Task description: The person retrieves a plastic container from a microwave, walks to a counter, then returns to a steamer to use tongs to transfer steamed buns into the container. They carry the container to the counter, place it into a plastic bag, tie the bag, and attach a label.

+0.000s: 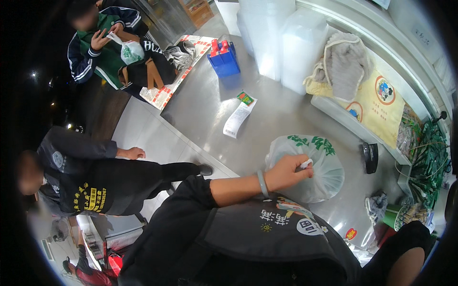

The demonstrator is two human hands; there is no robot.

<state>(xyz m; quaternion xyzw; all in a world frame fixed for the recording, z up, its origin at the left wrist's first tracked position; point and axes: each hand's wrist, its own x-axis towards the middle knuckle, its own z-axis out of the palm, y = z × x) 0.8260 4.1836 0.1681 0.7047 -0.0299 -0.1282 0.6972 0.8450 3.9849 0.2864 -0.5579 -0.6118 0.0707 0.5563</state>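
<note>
My left hand, with a pale bangle at its wrist, grips the gathered top of a white translucent plastic bag. The bag bears green writing and bulges round over the steel counter, close in front of my dark apron. What it holds cannot be made out. At the lower right, my right sleeve and part of the forearm show, but the right hand is out of view. Beyond the bag lie a printed paper receipt and a small green and red packet touching its top end.
Stacked clear plastic containers and a blue box stand at the back. A grey cloth, a black stapler and green ties are on the right. One person stands at left; another handles a bag across the counter.
</note>
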